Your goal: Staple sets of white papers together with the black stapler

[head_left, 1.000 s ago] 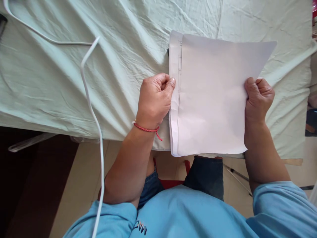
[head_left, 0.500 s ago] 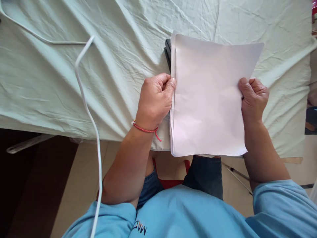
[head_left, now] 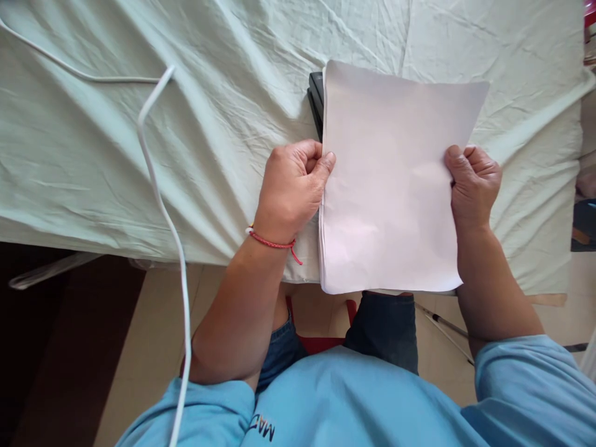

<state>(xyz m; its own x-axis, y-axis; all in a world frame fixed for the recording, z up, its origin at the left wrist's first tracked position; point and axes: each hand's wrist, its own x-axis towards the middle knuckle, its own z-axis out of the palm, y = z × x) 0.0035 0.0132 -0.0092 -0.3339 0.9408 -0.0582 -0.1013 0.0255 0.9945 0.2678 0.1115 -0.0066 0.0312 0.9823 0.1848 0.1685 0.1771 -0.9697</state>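
Several sheets of white paper (head_left: 391, 186) are held up as one stack between my two hands, over the table's near edge. My left hand (head_left: 295, 186) pinches the stack's left edge, thumb on top and fingers curled beneath. At the right edge, my right hand (head_left: 475, 183) grips the paper with its thumb in front. The sheets bow slightly, and their left edges lie nearly even. Behind the stack, a black device (head_left: 316, 102) shows only its left end; the paper hides the remainder.
A wrinkled pale green cloth (head_left: 223, 93) covers the table. A white cable (head_left: 162, 198) runs across its left side and hangs down toward me. Below the table edge are my legs and a red seat (head_left: 321, 344). Dark items (head_left: 584, 223) stand at the far right.
The sheets' left edges have come closer into line, with less of the under sheets showing. My right hand has shifted slightly left, and a little more of the black device shows.
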